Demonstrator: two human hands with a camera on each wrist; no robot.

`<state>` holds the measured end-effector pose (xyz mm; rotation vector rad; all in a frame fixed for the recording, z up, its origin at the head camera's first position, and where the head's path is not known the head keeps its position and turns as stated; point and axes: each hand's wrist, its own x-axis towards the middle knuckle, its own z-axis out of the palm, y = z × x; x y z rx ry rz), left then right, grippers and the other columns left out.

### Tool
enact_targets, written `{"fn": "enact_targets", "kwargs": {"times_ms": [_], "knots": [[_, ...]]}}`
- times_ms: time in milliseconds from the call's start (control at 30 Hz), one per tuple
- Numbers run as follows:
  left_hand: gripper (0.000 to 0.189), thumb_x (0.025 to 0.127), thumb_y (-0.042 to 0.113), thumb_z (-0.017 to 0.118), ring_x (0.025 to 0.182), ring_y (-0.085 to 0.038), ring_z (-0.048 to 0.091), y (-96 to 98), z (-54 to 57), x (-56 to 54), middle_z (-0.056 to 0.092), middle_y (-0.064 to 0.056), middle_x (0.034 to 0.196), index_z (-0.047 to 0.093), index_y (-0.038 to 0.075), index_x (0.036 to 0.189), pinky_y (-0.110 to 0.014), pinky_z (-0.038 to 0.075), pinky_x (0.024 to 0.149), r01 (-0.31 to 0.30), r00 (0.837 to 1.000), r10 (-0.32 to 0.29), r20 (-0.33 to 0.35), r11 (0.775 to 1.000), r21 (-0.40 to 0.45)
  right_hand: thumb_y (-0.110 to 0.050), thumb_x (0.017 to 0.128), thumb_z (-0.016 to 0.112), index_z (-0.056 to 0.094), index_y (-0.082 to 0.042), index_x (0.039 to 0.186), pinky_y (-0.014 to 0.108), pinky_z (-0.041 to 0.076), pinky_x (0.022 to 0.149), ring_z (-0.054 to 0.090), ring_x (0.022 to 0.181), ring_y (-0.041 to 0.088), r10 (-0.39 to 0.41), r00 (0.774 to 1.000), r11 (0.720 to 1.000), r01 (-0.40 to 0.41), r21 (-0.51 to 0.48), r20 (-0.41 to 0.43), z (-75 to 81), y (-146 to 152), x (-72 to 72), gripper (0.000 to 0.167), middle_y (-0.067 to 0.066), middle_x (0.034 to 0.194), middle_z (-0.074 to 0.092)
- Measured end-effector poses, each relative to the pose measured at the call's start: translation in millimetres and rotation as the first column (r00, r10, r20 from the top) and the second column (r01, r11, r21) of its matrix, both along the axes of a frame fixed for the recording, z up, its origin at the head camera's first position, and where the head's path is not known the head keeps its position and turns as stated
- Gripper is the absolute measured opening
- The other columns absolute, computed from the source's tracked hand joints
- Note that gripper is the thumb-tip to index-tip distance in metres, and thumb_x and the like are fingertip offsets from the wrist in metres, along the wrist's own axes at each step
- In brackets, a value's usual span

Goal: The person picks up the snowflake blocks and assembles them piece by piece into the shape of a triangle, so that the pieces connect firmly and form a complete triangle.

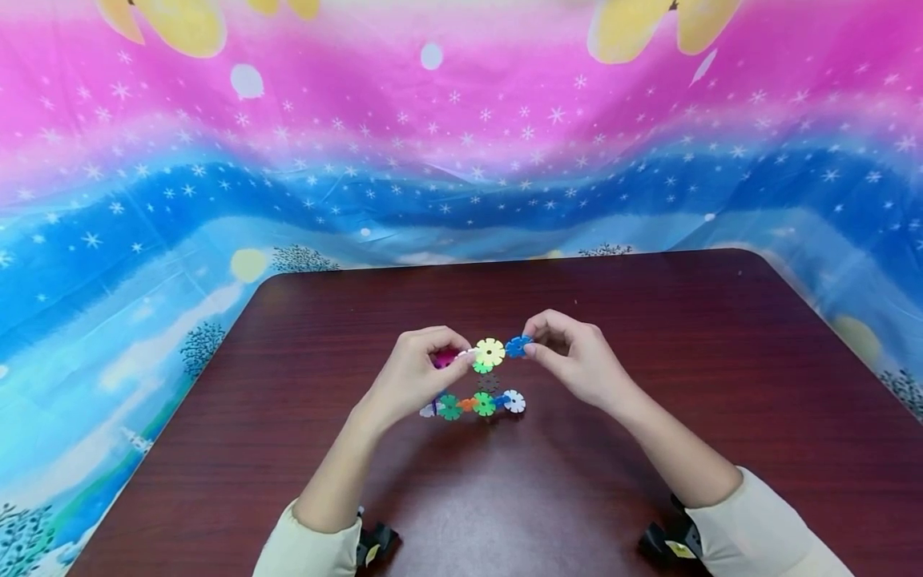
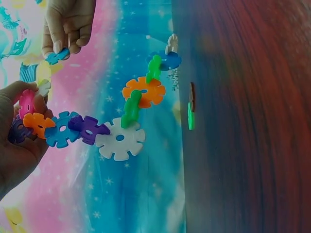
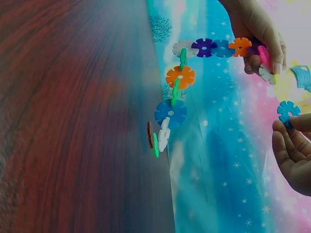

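Observation:
A chain of slotted plastic snowflake discs hangs from my left hand [image 1: 414, 373], whose thumb and fingers pinch it near its upper end by a white disc [image 3: 267, 74] and a pink disc [image 2: 27, 103]. At that end a pale yellow disc [image 1: 489, 353] points toward my right hand [image 1: 580, 361]. Thumb and fingertips of the right hand pinch a blue disc [image 1: 517, 346], right at the yellow disc's edge. Below the left hand the chain drops through purple, orange and blue to a large white disc [image 2: 120, 139], then runs sideways to another white disc [image 1: 514, 401].
A brown disc [image 1: 488, 383] and a light green disc [image 1: 482, 368] lie loose on the dark wooden table [image 1: 324, 320], beyond the chain's lower row. A patterned pink and blue cloth [image 1: 461, 160] hangs behind the table's far edge.

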<state>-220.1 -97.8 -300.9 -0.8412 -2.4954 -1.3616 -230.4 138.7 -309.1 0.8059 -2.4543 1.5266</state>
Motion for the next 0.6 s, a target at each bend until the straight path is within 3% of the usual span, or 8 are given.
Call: {"fn": "enact_targets", "kwargs": {"times_ms": [333,600], "knots": [[0.007,0.081,0.014,0.072,0.06,-0.012,0.05,3.7,-1.7,0.7,0.06,0.005,0.077,0.069,0.011,0.087,-0.026,0.047,0.053,0.003,1.0,-0.003,-0.003,1.0,-0.003,-0.001,0.084,0.065,0.06,-0.008,0.092,0.025,0.047,0.059,0.058,0.07,0.02,0.0,0.999,1.0,0.0,-0.016,-0.05,0.9,-4.5,5.1,0.013,0.002,0.082,0.063],[0.004,0.081,0.009,0.071,0.054,-0.013,0.047,8.1,-6.0,0.6,0.059,0.003,0.072,0.068,0.008,0.082,-0.025,0.044,0.048,-0.013,1.0,0.014,-0.015,0.997,0.078,0.003,0.081,0.067,0.062,-0.008,0.087,0.024,0.047,0.057,0.057,0.066,0.019,0.026,0.993,1.0,-0.027,-0.001,-0.114,-0.8,-5.6,0.4,0.013,-0.001,0.078,0.062]]}}
